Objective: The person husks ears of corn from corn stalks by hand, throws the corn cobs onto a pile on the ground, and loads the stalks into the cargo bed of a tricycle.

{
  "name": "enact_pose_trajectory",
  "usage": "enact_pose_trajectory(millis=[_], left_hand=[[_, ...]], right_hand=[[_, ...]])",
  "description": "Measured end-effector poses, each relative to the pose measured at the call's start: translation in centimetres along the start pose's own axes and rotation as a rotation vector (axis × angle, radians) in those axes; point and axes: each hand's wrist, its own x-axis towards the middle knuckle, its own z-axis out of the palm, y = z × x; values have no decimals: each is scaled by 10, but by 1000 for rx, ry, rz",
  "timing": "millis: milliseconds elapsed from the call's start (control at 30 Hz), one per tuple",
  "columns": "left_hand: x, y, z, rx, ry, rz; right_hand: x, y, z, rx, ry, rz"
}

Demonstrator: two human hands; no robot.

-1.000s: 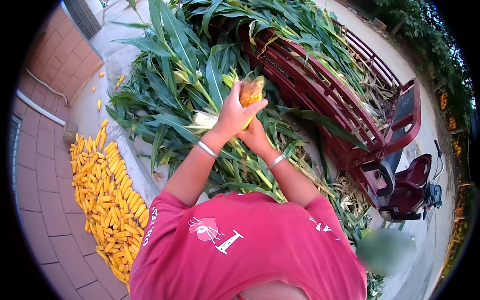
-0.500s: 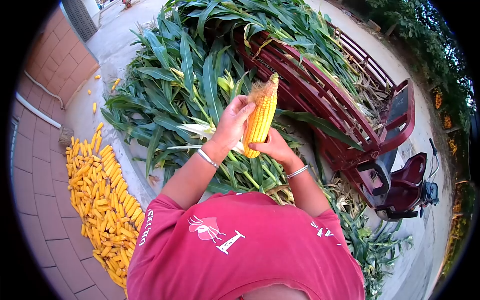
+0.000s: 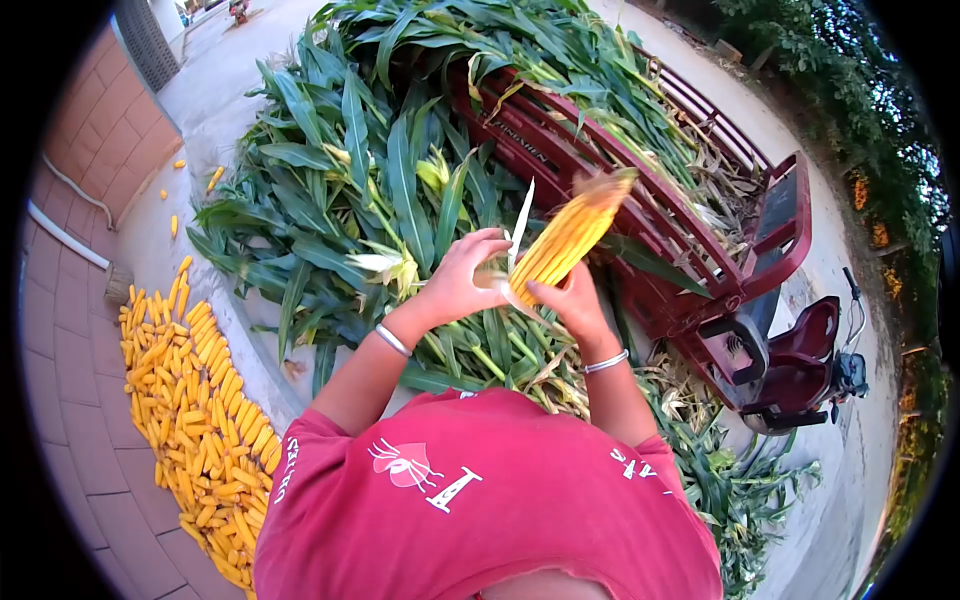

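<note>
A: In the right hand (image 3: 574, 301), what?

B: Holding a yellow corn ear (image 3: 570, 242) by its lower end, with the thumb laid across the kernels.

A: A narrow grip, then?

B: Yes, wrapped close around the base of the ear.

A: Held where, exactly?

B: Up in front of the red T-shirt (image 3: 480, 485), clear of the heap below, tilted, tip pointing up and to the right. Bare along most of its length, with brown silk (image 3: 608, 186) at the tip, rather blurred.

A: And with the left hand (image 3: 458, 281)?

B: Just beside the lower end of the ear, fingers curved over, thumb set apart below. Close to a pale husk strip (image 3: 523, 215) sticking upward next to the ear. Cannot tell whether pinching that strip or only touching it.

A: On the wrists?

B: A silver bracelet (image 3: 394, 341) on each.

A: Underneath and behind?

B: A big heap of green cornstalks (image 3: 300, 165), with a splayed husk (image 3: 395, 268) just left of the left hand. Farther right, a dark red cargo tricycle (image 3: 738, 287), loaded with more stalks.

A: Over to the left?

B: A broad pile of husked ears (image 3: 200, 425), near a reddish tiled wall (image 3: 110, 130). Beyond, a few stray ears (image 3: 174, 226) on pale concrete (image 3: 215, 105).
</note>
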Motion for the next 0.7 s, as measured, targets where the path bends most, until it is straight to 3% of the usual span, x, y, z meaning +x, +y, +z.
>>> enact_pose_trajectory(millis=[33, 100, 167, 233, 367, 433, 500, 567, 633, 667, 700], left_hand=[[6, 13, -7, -24, -73, 37], [8, 14, -4, -415, -232, 13], [9, 20, 2, -404, -466, -95], [-7, 13, 32, -770, -336, -112], [-24, 15, 64, -586, -282, -150], [-31, -3, 85, -457, -452, -373], [-43, -3, 104, -348, -445, -319], [-43, -13, 118, -239, -429, -263], [-37, -15, 122, -418, -412, -197], [-37, -16, 122, -575, -465, -363], [-31, -16, 121, -572, -457, -360]], right_hand=[[-4, -3, 2, -82, -5, 9], [-9, -8, 6, -192, -48, -42], [-16, -10, 10, -296, -86, -35], [-25, -9, 18, -217, -54, -45], [-38, 6, 18, -153, 70, -15], [-41, 7, 22, 152, 89, 33], [-43, 18, 24, 75, 115, 46], [-45, 23, 30, -408, 246, -129], [-42, 25, 32, -698, 235, -250], [-39, 28, 32, -741, 265, -236], [-36, 29, 32, -783, 294, -223]])
